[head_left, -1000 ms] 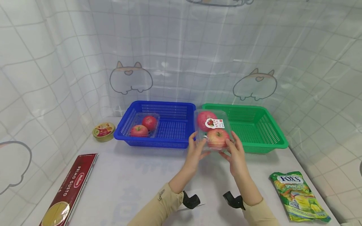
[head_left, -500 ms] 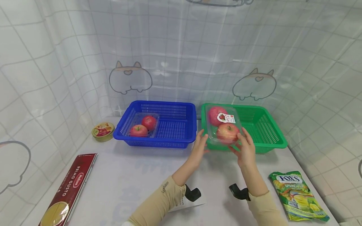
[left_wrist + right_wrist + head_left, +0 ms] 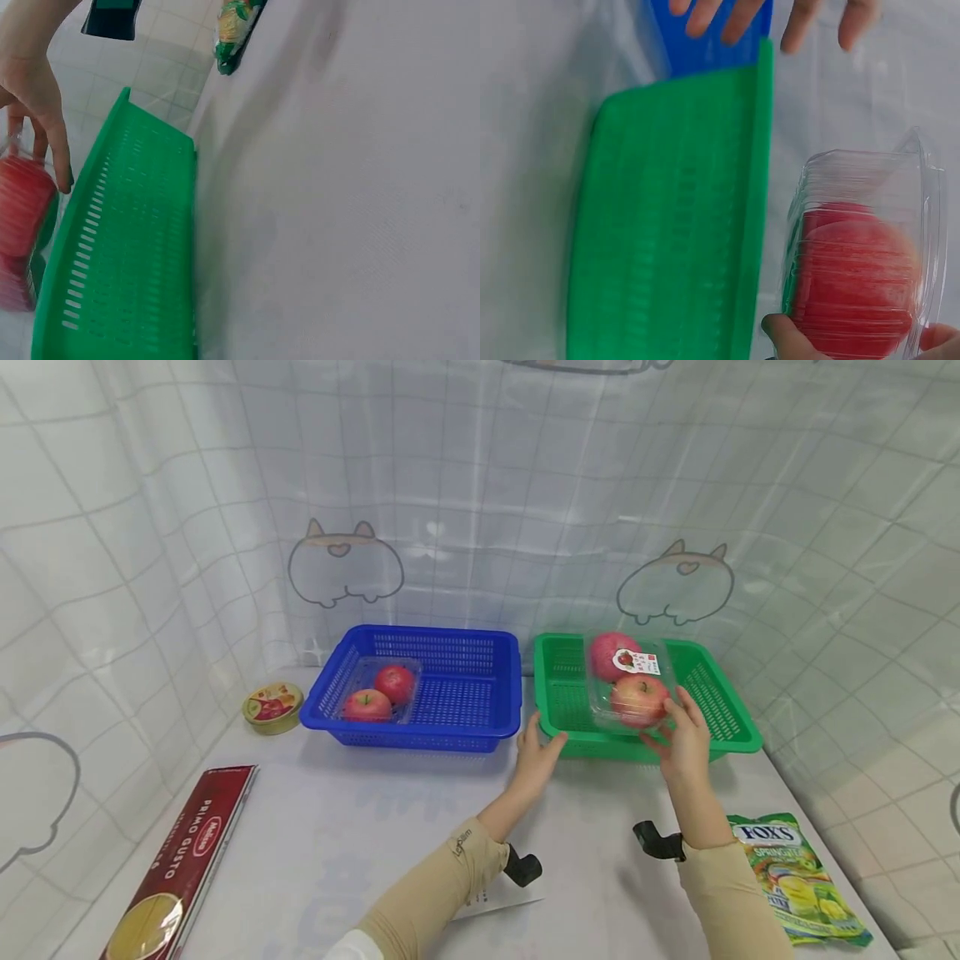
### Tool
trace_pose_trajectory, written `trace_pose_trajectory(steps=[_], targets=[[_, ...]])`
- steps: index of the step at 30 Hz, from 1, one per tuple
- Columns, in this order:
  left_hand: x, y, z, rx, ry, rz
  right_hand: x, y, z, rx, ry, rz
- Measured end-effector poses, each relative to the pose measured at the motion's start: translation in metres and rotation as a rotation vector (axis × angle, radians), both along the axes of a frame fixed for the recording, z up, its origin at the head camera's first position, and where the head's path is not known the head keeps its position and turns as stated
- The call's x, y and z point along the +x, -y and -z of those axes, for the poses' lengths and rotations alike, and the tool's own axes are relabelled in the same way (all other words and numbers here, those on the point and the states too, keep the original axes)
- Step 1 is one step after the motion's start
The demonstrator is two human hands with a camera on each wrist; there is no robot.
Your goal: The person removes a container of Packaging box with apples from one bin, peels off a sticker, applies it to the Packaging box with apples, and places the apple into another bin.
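Note:
My right hand [image 3: 686,739] grips the near right corner of a clear plastic box of apples [image 3: 636,662] with a printed label. The box is held over the green basket [image 3: 607,748]. In the right wrist view the apple box [image 3: 859,270] is beyond the basket's rim, with my fingertips [image 3: 789,339] at its lower end. My left hand [image 3: 534,767] holds nothing; its fingers are spread by the green basket's front left corner. Those fingers [image 3: 740,19] show loosely extended at the top of the right wrist view.
Left of the green basket stands a blue basket [image 3: 420,738] with another clear box of two apples [image 3: 369,705]. A round tin [image 3: 273,707] and a red spaghetti pack [image 3: 183,860] lie at the left. A Fox's candy bag [image 3: 802,885] lies front right, partly behind my right sleeve.
The apple box has moved right, from between the two baskets to over the green one. My left hand has let go of it; my right hand carries it alone.

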State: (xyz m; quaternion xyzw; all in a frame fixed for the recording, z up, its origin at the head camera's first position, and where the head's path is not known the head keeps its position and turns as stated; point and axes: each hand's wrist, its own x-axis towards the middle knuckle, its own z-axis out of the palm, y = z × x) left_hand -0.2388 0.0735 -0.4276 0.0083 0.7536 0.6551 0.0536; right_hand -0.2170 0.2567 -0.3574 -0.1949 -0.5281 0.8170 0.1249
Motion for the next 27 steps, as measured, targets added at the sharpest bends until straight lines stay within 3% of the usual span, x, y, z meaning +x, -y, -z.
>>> trace_pose_trajectory(steps=[5,11,15,18,23,24,27], targets=[[-0.009,-0.006,0.006,0.012,-0.054,-0.044,-0.014,-0.014,0.003,-0.009,0.011,0.032],[-0.018,-0.011,0.013,-0.075,-0.135,-0.093,-0.032,-0.032,0.004,-0.046,0.065,0.067],[-0.024,-0.011,0.020,-0.081,-0.180,-0.122,-0.043,-0.042,0.007,-0.051,0.084,0.090],[-0.031,-0.012,0.032,-0.091,-0.235,-0.130,-0.051,-0.050,0.012,-0.030,0.100,0.111],[-0.031,-0.012,0.032,-0.099,-0.216,-0.126,-0.059,-0.059,0.017,-0.038,0.135,0.131],[-0.026,-0.011,0.023,-0.097,-0.178,-0.123,-0.059,-0.060,0.017,-0.043,0.143,0.130],[-0.024,-0.011,0.020,-0.111,-0.155,-0.122,-0.061,-0.063,0.016,-0.069,0.173,0.124]])
